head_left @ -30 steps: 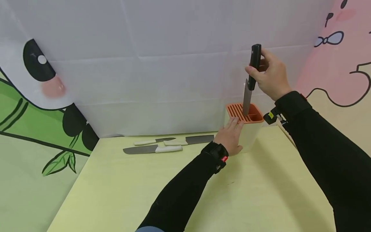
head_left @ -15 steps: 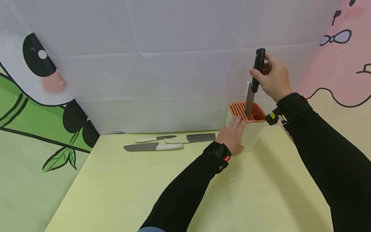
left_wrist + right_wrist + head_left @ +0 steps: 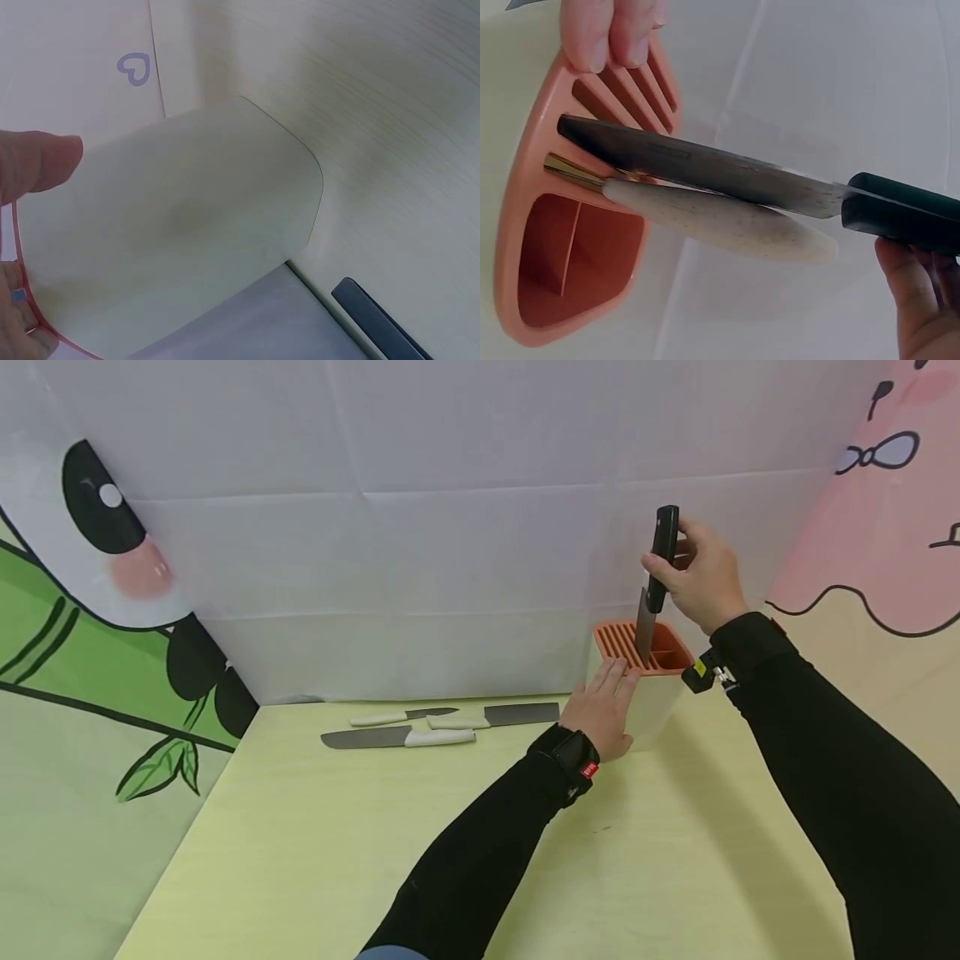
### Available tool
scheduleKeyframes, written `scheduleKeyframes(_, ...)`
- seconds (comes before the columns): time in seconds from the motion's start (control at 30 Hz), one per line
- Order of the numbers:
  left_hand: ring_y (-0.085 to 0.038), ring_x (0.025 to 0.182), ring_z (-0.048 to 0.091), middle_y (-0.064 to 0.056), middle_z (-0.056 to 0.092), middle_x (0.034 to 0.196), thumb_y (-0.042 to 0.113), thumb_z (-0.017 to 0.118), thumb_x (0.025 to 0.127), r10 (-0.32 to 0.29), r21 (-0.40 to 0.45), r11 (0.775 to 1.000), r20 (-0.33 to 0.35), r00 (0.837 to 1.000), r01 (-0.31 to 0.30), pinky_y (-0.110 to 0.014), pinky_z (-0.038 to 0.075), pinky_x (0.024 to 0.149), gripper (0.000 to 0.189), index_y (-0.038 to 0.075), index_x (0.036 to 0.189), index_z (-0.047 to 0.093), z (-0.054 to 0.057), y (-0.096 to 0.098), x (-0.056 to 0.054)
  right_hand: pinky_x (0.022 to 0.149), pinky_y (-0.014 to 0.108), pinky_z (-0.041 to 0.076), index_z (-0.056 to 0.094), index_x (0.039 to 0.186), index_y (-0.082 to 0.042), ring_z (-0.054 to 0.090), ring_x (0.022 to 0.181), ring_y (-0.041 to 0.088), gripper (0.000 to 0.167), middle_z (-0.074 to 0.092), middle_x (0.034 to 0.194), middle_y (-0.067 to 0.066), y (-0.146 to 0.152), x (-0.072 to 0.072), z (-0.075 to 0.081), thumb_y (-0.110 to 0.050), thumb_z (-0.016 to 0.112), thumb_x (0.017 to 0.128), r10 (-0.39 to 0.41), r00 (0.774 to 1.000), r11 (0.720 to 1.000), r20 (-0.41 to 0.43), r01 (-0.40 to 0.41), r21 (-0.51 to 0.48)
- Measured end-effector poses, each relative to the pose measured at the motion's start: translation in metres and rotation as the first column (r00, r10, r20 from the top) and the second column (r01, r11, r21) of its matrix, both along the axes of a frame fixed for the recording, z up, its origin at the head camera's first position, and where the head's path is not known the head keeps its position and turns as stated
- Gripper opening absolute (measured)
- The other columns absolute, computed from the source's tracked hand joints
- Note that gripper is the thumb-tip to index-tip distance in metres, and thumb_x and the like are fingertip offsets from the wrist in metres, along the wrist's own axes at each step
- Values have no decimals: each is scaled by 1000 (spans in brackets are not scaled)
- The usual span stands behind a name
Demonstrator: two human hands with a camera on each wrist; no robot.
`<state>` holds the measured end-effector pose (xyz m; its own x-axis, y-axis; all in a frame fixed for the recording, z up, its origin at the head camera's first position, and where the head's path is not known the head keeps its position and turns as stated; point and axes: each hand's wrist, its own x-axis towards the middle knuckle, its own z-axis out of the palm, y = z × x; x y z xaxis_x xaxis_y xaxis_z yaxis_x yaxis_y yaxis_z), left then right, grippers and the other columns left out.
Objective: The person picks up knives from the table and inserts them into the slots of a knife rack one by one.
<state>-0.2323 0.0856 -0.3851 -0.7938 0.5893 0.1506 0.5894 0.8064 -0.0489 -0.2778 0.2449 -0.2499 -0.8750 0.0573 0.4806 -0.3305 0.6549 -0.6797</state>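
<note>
My right hand [image 3: 703, 578] pinches the black handle of a kitchen knife [image 3: 663, 556], held upright over the knife block [image 3: 654, 718], a pale box with an orange slotted top. In the right wrist view the knife's blade [image 3: 697, 166] has its tip in a slot, with most of the blade above the top. A pale handle [image 3: 724, 223] stands in the neighbouring slot, right beside the blade. My left hand [image 3: 600, 714] lies with extended fingers against the block's near side, fingertips at the orange rim [image 3: 523, 187]. The block's pale wall [image 3: 172, 202] fills much of the left wrist view.
On the table [image 3: 360, 843], left of the block, lie a broad knife [image 3: 371, 738], a small knife [image 3: 378, 720] and a cleaver [image 3: 521, 715], all with white handles. A white sheet [image 3: 390, 568] hangs close behind the block.
My right hand has lowered the black-handled knife, and its blade sits deeper in the slot. My left hand keeps its place on the block. The head view has shifted slightly.
</note>
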Motion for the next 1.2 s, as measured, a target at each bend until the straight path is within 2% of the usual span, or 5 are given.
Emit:
scheduleKeyframes(0.3,-18,147,1,-3,7,162,48,68,84,-3,2,1000,2,1000,3,-43,31,111,98,20,156,7,-3,1,-1,86,35,53,38,148,-22,58,102,26,62,55,120,13,3,-1,-15,-38,61,93,-3,1000,1000,19,3,6)
scheduleKeyframes(0.53,-17,147,2,-2,8,161,46,68,84,5,3,1000,4,1000,-5,-43,30,111,97,20,156,8,-3,1,1,89,43,51,36,149,-19,58,103,30,64,53,121,17,4,1,-28,-38,60,93,17,999,1000,36,-18,21)
scheduleKeyframes(0.67,-17,147,3,-1,9,161,48,68,84,10,-13,1000,-11,1000,-10,-43,32,110,97,21,156,9,-2,0,2,88,44,52,36,150,-17,58,103,31,64,53,120,18,4,1,-33,-38,60,94,20,999,1000,44,-21,22)
scheduleKeyframes(0.97,-17,147,3,-1,9,161,51,68,83,18,-29,999,-33,999,-19,-44,32,110,98,21,156,10,-5,2,2,89,46,50,36,150,-16,55,109,33,65,56,118,19,4,1,-46,-36,61,93,31,999,999,27,-32,5)
scheduleKeyframes(1.2,-16,147,1,-1,6,162,53,67,83,27,-47,999,-39,999,-29,-44,32,110,99,22,156,7,-7,2,2,91,47,47,36,148,-9,55,107,34,65,59,114,22,0,1,-57,-31,63,93,63,998,997,-25,-61,44)
